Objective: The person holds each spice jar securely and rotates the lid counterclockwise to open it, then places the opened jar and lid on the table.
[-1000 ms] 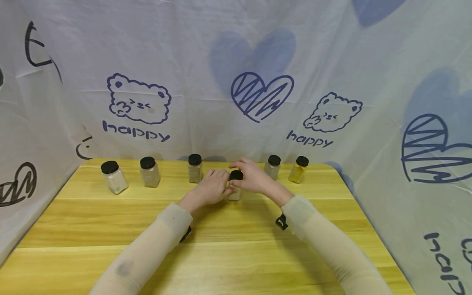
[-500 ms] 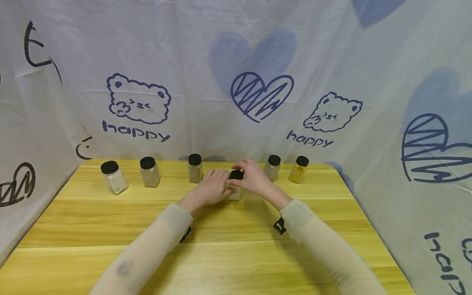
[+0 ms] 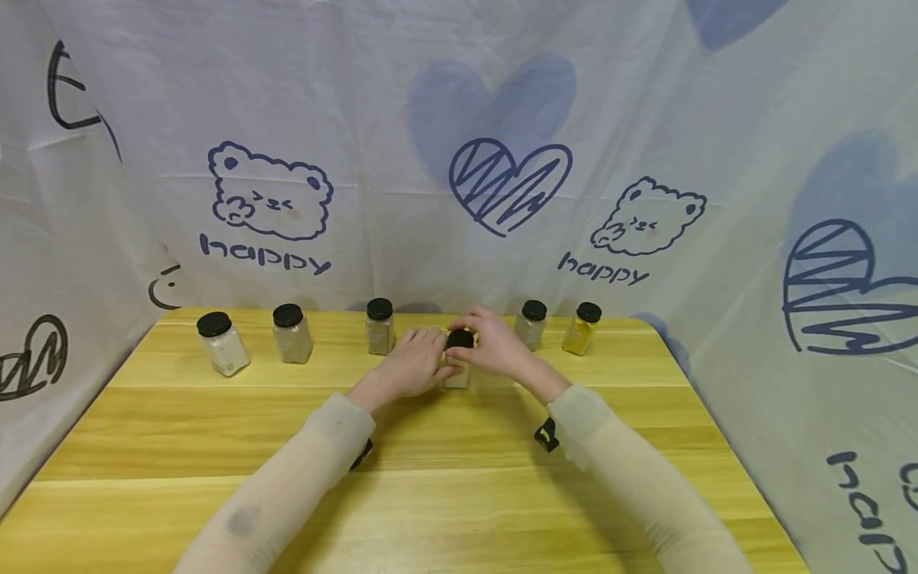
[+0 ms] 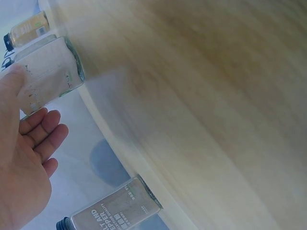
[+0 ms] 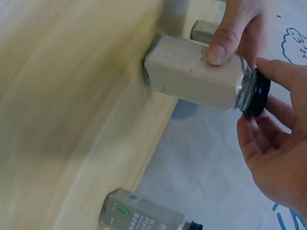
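A square glass jar of pale powder (image 3: 456, 378) stands upright on the wooden table, between both hands. My left hand (image 3: 409, 367) grips its body from the left; in the right wrist view the left thumb (image 5: 218, 51) presses on the glass. With thumb and fingers, my right hand (image 3: 496, 347) pinches the rim of the black lid (image 5: 260, 93), which sits on the jar's neck. In the left wrist view, the jar's label side (image 4: 50, 74) shows beside the left fingers, while its top is hidden.
Left along the table's back edge stand a jar of white powder (image 3: 227, 351), a greyish jar (image 3: 292, 341) and a salt-and-pepper jar (image 3: 379, 333). A black pepper jar (image 3: 529, 331) and a yellow jar (image 3: 579, 336) stand right. A printed cloth (image 3: 402, 96) hangs behind.
My right hand's fingers and wrist have shifted slightly about the lid, leftward and then a little back. The left hand and the jar stay in place.
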`<action>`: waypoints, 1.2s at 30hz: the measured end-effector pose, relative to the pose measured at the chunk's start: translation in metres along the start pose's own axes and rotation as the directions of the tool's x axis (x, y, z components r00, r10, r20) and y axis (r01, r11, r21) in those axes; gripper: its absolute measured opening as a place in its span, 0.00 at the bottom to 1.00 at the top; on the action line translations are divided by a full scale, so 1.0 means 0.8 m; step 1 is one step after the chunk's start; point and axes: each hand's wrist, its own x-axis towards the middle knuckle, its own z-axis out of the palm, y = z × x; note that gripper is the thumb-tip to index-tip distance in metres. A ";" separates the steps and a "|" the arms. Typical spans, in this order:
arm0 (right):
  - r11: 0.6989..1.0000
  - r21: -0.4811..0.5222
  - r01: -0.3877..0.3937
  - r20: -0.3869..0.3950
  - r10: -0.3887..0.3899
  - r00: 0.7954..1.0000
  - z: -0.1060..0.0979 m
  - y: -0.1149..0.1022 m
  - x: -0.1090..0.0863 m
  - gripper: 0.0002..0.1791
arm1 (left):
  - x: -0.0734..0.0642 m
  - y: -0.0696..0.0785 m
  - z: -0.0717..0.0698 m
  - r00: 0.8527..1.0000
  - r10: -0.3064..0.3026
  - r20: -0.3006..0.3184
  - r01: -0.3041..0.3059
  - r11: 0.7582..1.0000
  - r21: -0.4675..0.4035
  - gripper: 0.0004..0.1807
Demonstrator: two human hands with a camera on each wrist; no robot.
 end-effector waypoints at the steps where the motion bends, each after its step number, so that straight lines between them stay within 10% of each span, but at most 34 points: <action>1: 1.000 -0.003 0.012 0.012 -0.012 1.000 -0.002 0.001 0.001 0.23 | 0.000 0.000 0.000 1.000 0.001 -0.001 -0.001 1.000 0.001 0.23; 13: 0.995 0.051 0.088 0.123 -0.094 0.988 -0.016 0.003 0.007 0.27 | 0.001 0.001 -0.003 0.999 -0.025 0.043 0.025 1.000 0.006 0.24; 36: 0.998 0.040 -0.057 0.039 0.055 0.998 -0.009 0.003 0.003 0.26 | 0.001 0.002 -0.004 1.000 -0.019 0.025 0.019 1.000 -0.003 0.23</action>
